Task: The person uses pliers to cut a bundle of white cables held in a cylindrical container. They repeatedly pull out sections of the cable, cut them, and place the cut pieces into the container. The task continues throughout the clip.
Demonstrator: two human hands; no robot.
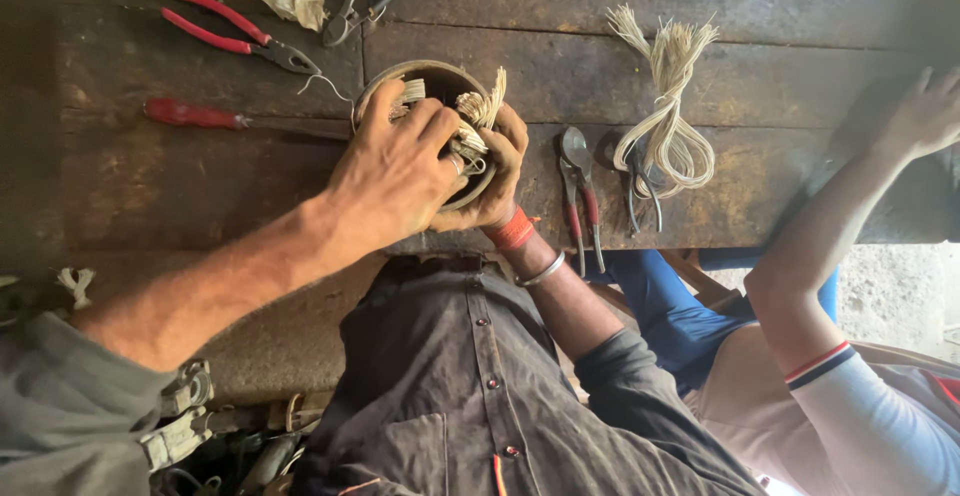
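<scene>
Work surface: I see a dark, worn wooden bench running across the upper part of the head view
Workpiece: a round metal stator housing packed with pale winding wire sits near the bench's middle, at its near edge
Left hand: fingers curled over the housing rim, pressing down on the winding bundle
Right hand: wrapped around the housing's right side from below, fingers closed on the wire ends; red thread and a metal bangle at the wrist
Tools left of workpiece: red-handled pliers, a red-handled screwdriver, dark cutters
Tools right of workpiece: two pliers lying just beside the right hand
Spare material: a looped hank of pale cord, well apart from the housing
Second person: another hand resting on the bench's far right
</scene>
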